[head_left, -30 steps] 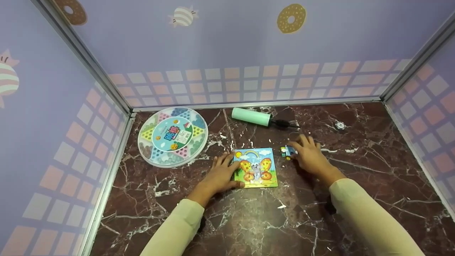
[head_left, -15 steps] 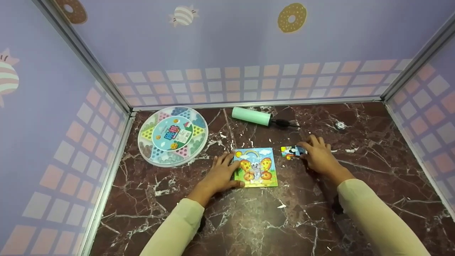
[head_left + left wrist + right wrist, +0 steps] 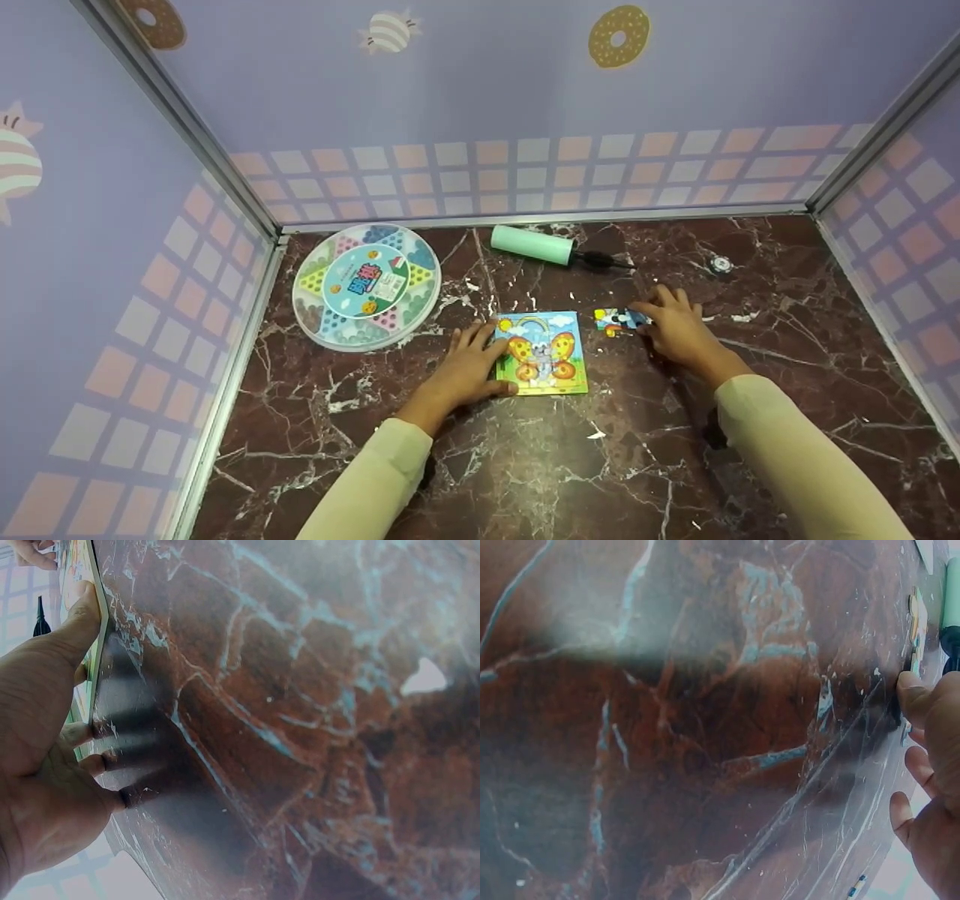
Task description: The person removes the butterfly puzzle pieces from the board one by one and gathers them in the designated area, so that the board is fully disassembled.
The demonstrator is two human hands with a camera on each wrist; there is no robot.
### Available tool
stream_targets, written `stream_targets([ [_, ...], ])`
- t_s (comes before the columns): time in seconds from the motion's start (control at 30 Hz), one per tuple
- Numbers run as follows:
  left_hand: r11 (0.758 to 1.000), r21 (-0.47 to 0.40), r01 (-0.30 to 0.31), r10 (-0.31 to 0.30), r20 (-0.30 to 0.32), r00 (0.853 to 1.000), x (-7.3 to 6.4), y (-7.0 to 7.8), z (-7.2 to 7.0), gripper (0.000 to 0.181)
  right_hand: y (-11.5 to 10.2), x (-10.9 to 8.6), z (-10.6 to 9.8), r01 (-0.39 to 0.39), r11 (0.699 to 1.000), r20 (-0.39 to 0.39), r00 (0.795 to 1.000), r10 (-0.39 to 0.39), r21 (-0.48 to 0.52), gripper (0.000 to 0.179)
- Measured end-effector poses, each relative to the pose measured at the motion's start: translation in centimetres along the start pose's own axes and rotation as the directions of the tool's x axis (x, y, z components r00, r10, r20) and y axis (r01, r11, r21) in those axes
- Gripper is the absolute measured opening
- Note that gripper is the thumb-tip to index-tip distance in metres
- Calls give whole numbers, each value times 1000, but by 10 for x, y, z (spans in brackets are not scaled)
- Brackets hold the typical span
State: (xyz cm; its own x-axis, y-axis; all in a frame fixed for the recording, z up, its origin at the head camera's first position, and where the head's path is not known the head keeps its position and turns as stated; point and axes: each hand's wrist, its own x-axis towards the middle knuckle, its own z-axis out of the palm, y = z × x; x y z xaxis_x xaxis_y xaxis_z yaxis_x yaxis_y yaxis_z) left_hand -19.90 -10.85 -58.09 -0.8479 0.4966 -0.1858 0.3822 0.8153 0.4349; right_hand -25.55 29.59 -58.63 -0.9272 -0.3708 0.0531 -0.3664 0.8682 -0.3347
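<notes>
A square jigsaw puzzle [image 3: 551,364] with an orange-winged butterfly lies flat on the table. My left hand [image 3: 463,367] rests along its left side, fingers spread on the upper left edge and thumb on the lower left corner. In the left wrist view the thumb [image 3: 84,619] lies on the board's edge. Right of the board, small loose jigsaw pieces [image 3: 611,319] lie close together. My right hand [image 3: 679,330] pinches a dark blue jigsaw piece [image 3: 638,318] at their right end. The right wrist view shows the thumb [image 3: 915,694] at the pieces' edge.
A round Chinese checkers box [image 3: 365,289] lies at the back left. Behind the puzzle is a mint-green hand pump [image 3: 531,245] with a black nozzle. A small round chip [image 3: 721,265] sits at the back right. Patterned walls [image 3: 525,90] enclose the marble-look table [image 3: 480,465].
My right hand has moved a little to the right along the loose pieces, uncovering more of them. My left hand has stayed on the puzzle, which has not moved.
</notes>
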Motion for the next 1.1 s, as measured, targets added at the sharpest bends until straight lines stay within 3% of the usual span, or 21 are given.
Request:
stream_targets([
  [0.43,1000,-6,0,0,5,1000,0,0,0,75,-1,3,-3,-35,998,69,997,31,50,46],
  [1.1,1000,0,-3,3,-3,1000,0,-1,0,75,-1,6,-3,-40,996,66,997,34,82,47],
])
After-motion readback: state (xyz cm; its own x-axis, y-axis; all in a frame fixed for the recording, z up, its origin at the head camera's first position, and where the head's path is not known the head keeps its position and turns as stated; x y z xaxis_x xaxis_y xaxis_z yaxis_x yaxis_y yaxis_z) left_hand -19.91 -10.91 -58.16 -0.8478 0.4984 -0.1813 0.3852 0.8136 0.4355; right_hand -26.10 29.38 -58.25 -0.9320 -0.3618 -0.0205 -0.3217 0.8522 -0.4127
